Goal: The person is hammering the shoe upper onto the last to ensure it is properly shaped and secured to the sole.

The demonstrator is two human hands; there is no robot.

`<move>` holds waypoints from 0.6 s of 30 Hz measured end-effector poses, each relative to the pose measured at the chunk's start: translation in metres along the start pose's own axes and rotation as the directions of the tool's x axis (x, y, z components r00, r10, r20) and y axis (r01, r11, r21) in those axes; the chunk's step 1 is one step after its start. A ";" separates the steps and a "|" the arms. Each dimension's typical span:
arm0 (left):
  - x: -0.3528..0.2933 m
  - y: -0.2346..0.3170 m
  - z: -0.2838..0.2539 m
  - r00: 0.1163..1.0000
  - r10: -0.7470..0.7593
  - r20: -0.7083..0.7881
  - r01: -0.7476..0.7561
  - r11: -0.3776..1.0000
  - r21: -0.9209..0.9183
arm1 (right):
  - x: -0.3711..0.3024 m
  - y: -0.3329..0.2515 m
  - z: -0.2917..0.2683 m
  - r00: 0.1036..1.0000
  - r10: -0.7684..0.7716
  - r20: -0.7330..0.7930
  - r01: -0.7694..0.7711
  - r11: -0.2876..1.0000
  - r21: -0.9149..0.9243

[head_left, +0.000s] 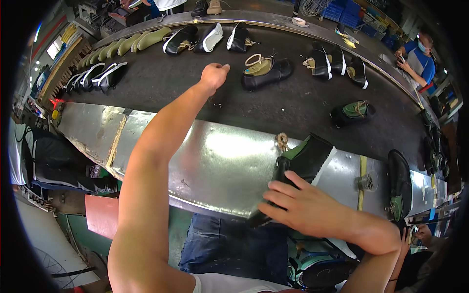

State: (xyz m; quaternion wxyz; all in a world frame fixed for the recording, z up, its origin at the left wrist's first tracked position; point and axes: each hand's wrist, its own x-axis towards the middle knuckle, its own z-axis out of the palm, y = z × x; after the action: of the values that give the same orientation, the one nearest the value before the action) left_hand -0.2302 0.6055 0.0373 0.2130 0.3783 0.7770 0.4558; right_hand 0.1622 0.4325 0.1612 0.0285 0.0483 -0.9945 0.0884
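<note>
Black boot upper (305, 158) lies lower right of centre on the steel table (220, 161), the right hand (305, 207) gripping its edge. Left hand (213, 75), grip loosely closed and empty, hovers over the dark belt (195, 83) at upper centre.

Both forearms bare from wrist to upper arm, no watch, no bands, no gloves. Left hand (214, 75): bare, no rings seen. Right hand (298, 207): bare too, fingers (281, 188) uncovered, nails short, no rings seen. Sleeve: white short-sleeved shirt, edge showing at the bottom of the view near the shoulder/chest, thin reddish trim at its lower rim. Legs: dark blue jeans, seen below betw. the arms, fabric creased at the thigh. No tags or markings visible on the clothes. Rest of the body out of view.
</note>
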 end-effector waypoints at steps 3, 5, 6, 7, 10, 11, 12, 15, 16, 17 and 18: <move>0.037 0.009 0.011 0.997 -0.080 -0.019 0.080 0.997 0.022 | -0.047 0.020 -0.013 0.953 0.303 -0.017 -0.302 0.953 0.010; 0.063 0.002 0.006 0.989 -0.079 -0.126 0.086 0.995 0.053 | -0.114 0.064 -0.018 0.635 0.716 -0.289 -0.729 0.679 0.080; 0.081 0.015 0.039 0.989 -0.069 -0.131 0.072 0.997 0.018 | -0.172 0.079 -0.022 0.429 0.785 -0.446 -0.885 0.465 -0.031; 0.099 0.018 0.056 0.983 -0.071 -0.167 0.076 0.997 0.018 | -0.219 0.098 -0.017 0.235 0.788 -0.570 -0.964 0.264 -0.034; 0.160 0.012 0.097 0.978 -0.126 -0.164 0.106 0.986 -0.126 | -0.385 0.131 -0.001 0.213 0.768 -0.604 -0.961 0.052 -0.273; 0.180 0.005 0.098 0.973 -0.115 -0.201 0.101 0.992 -0.080 | -0.403 0.140 0.009 -0.030 0.859 -0.510 -1.000 -0.028 0.011; 0.194 0.000 0.093 0.965 -0.102 -0.243 0.098 0.995 -0.027 | -0.384 0.149 0.013 -0.239 0.911 -0.336 -0.949 -0.146 0.280; 0.220 0.002 0.089 0.992 -0.080 -0.101 0.094 0.984 0.154 | -0.352 0.152 -0.010 -0.116 0.976 -0.184 -0.975 -0.076 0.208; 0.219 0.007 0.091 0.991 -0.120 -0.058 0.127 0.982 0.140 | -0.344 0.152 -0.017 -0.061 0.997 -0.055 -0.988 -0.052 0.145; 0.213 0.012 0.093 0.991 -0.121 -0.050 0.126 0.982 0.138 | -0.324 0.148 -0.023 -0.088 0.994 -0.060 -0.978 -0.075 0.196; 0.205 0.017 0.092 0.986 -0.167 -0.030 0.161 0.978 -0.132 | -0.327 0.146 -0.022 -0.090 0.994 -0.066 -0.979 -0.076 0.190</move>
State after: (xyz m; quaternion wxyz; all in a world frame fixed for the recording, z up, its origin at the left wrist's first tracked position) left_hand -0.2889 0.8209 0.0100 0.2577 0.2890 0.7787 0.4936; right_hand 0.4732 0.6090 0.1366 0.0447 -0.7028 -0.6990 0.1247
